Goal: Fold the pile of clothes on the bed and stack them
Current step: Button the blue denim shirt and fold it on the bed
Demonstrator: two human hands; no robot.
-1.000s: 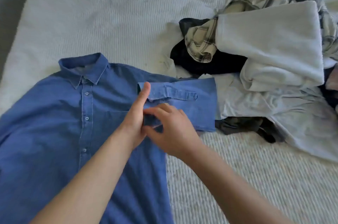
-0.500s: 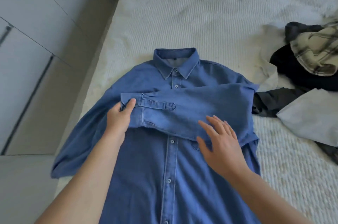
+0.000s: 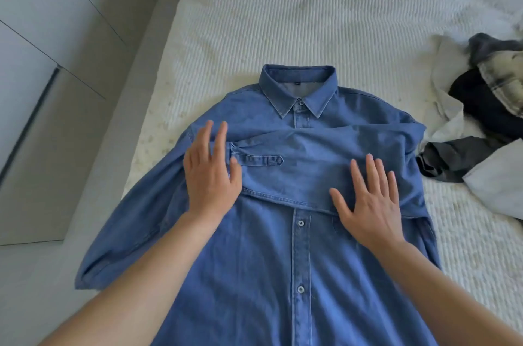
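One head camera looks forward and steeply down, from near, on the bed (image 3: 311,20) and both forearms.

The shirt (image 3: 283,246) is showing mid-blue denim with paler stitching and blue-grey buttons. The bedcover (image 3: 311,20) is showing off-white ribbing. At its right edge, the pile (image 3: 486,108) is showing navy, charcoal grey, white and a cream-and-dark plaid.

Blue denim shirt (image 3: 283,246) face-up, sleeve (image 3: 325,164) folded across.
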